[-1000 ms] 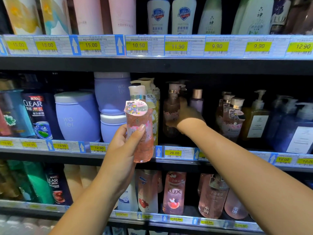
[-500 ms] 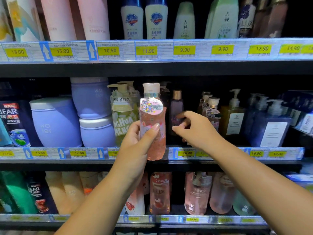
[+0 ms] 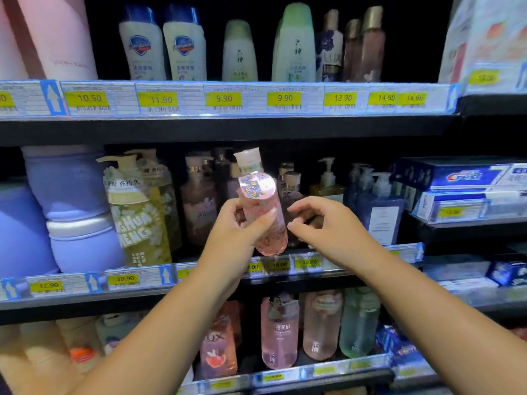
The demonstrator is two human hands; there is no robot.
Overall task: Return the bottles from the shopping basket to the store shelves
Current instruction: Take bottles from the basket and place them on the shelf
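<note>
- The left hand [image 3: 238, 233] holds the pink bottle [image 3: 273, 238] around its middle. The thumb is curled over the front and the other fingers go round the back. I think this grip keeps the smooth bottle from slipping.
- The pink bottle is up in the air, in front of the middle shelf [image 3: 71, 284]. It is not standing on anything yet. Its cap [image 3: 248, 158] leans a bit to the left.
- The shiny sticker [image 3: 256, 186] faces the person. Maybe the bottle is held this way so the front can be read and matched to a spot.
- The right hand [image 3: 323, 228] is just beside the bottle. Its fingers are bent a little and hold nothing. I cannot tell if the tips touch the bottle. It looks ready to help hold it or take it.
- Behind the bottle stand a pink pump bottle [image 3: 198, 208] and some darker bottles, so this looks like the right place for it.
- A green pump bottle [image 3: 137, 223] and purple tubs [image 3: 77, 240] stand to the left. Blue pump bottles [image 3: 380, 208] stand to the right.
- The shelf is crowded, so the bottle needs a gap to slide into.
- The shopping basket is not in view.
</note>
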